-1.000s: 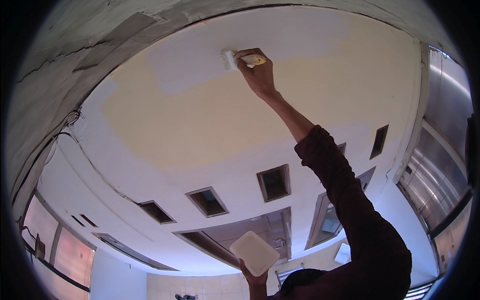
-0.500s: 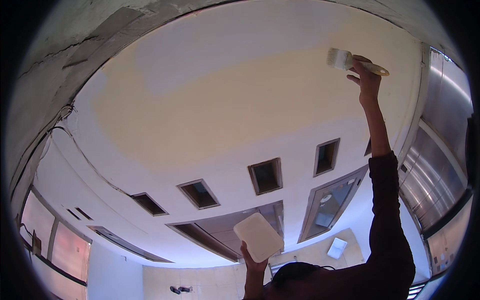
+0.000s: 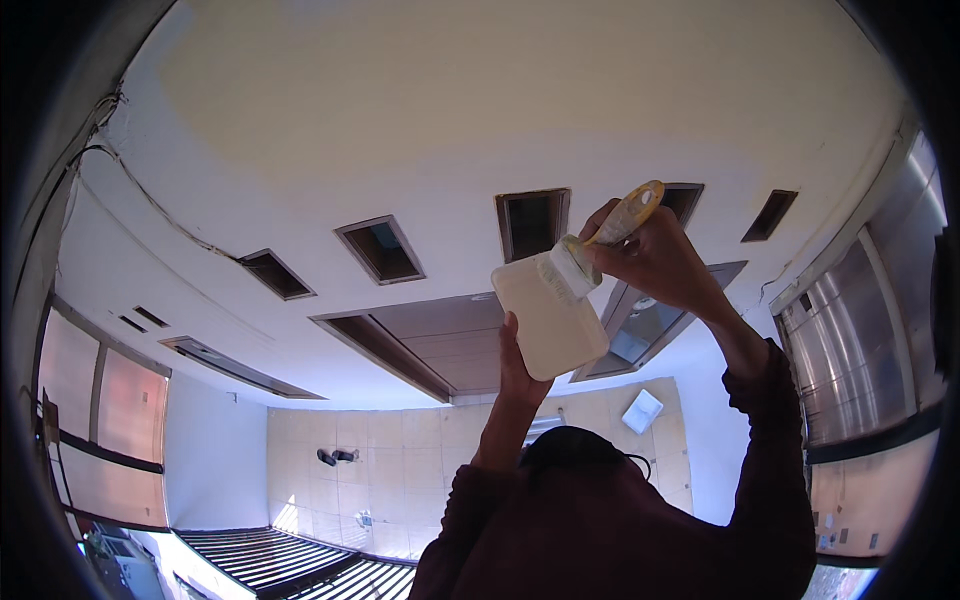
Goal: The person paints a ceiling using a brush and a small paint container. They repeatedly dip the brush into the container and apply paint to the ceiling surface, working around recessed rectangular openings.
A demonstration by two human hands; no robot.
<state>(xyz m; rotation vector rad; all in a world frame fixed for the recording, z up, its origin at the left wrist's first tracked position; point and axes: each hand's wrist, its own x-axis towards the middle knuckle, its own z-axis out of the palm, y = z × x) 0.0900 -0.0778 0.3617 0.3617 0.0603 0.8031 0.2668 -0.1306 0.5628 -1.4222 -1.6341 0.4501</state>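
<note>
My left hand (image 3: 522,372) grips a cream-coloured rectangular tub (image 3: 553,340) by its edge, thumb on the near side. My right hand (image 3: 660,258) is closed around a flat paintbrush (image 3: 570,268) with a yellowish, paint-smeared handle. The brush's bristles lie over the upper right part of the tub, against its pale surface; how deep they reach cannot be told. Beyond both hands rises a wall (image 3: 420,110) with a broad pale yellow coat beside whiter areas.
Small framed openings (image 3: 380,250) run across the wall, above a wide doorway (image 3: 430,345) and a narrower door. A cable (image 3: 165,205) hangs at left. On the tiled floor (image 3: 400,460) are dark slippers (image 3: 337,456) and a white container (image 3: 641,411). Metal sheets (image 3: 850,350) stand at right.
My right hand has come down from the upper wall with the paintbrush to the tub. The tub has risen slightly in view, and the whole view has tilted lower, showing more floor.
</note>
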